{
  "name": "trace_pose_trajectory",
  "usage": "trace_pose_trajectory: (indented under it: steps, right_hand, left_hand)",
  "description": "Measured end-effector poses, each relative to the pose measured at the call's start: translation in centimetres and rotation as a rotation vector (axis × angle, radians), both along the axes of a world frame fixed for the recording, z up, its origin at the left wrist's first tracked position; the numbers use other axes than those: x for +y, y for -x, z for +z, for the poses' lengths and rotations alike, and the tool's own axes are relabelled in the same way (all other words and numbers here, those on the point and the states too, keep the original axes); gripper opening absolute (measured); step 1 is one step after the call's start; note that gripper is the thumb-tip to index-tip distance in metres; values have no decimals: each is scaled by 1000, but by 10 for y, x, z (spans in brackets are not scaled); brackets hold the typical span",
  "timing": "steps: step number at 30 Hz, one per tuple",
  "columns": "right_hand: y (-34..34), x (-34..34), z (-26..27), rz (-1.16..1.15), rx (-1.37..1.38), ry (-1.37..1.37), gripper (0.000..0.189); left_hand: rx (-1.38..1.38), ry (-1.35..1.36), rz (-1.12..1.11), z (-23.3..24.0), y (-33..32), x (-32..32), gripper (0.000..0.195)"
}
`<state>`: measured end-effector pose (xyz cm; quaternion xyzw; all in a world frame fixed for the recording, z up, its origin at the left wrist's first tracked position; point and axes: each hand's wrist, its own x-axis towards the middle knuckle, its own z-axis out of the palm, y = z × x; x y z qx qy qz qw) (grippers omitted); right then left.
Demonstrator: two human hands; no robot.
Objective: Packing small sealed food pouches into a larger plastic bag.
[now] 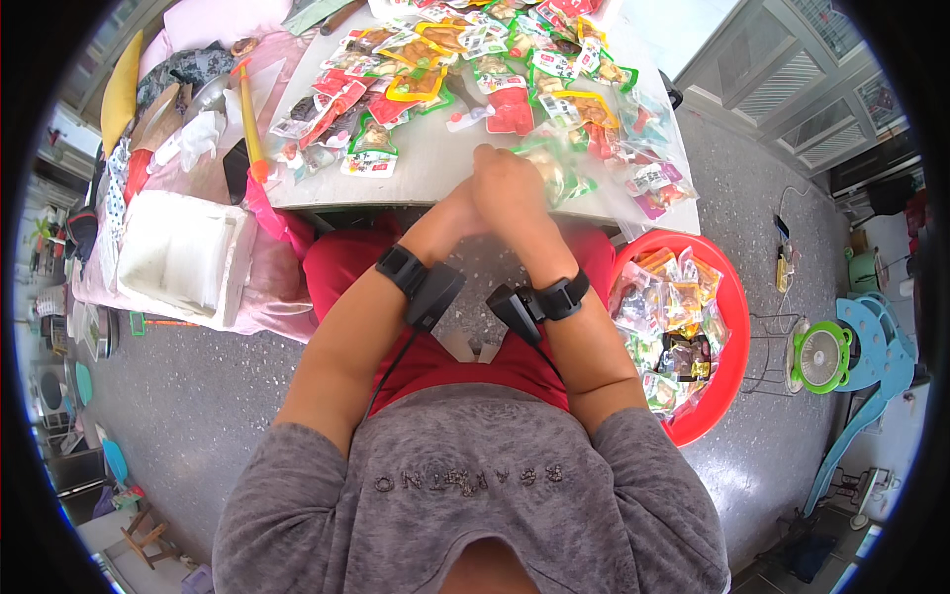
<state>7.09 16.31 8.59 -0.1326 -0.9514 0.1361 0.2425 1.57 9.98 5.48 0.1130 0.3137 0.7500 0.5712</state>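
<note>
My right hand point(512, 174) is curled with its knuckles up, over the near edge of the table. My left hand point(469, 210) meets it from the left and is mostly hidden behind it. Whatever lies between the fingers is out of sight. Right against my right hand is a blurred clear plastic bag point(553, 169) with pale food and green edging; whether my fingers grip it I cannot tell. Beyond the hands, several small vacuum-sealed snack packets point(438, 44) are heaped on the white tabletop point(438, 178). One green-edged packet point(372, 148) lies apart to the left.
A red plastic tub point(731, 386) holding many packets stands on the floor at my right. A white foam box point(182, 252) rests on pink cloth at left, near a yellow-handled tool point(251, 119) and a dark phone-like object point(236, 171). A green fan point(821, 358) stands far right.
</note>
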Motion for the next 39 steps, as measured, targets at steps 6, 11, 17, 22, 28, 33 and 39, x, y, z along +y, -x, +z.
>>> trace_pose_trajectory:
  steps: [6,11,17,22,28,33,39]
  right_hand:
    - [2,2,-6,-27,16,1,6]
    - [1,11,0,-41,22,-28,8]
    - [-2,14,-3,-44,100,-10,5]
    - [-3,12,-5,-24,143,93,9]
    - [-2,12,-4,10,116,46,8]
    - [-5,15,-2,37,125,190,7]
    - [-9,34,11,77,444,593,8]
  left_hand:
    - [242,87,-81,6,9,4,29]
    - [713,120,-101,12,3,-4,30]
    - [947,23,-107,12,9,12,23]
    - [199,32,-203,9,10,13,21]
    - [180,15,-114,4,4,22,23]
    - [277,41,-68,2,2,25,24]
    - [465,182,-25,9,10,3,28]
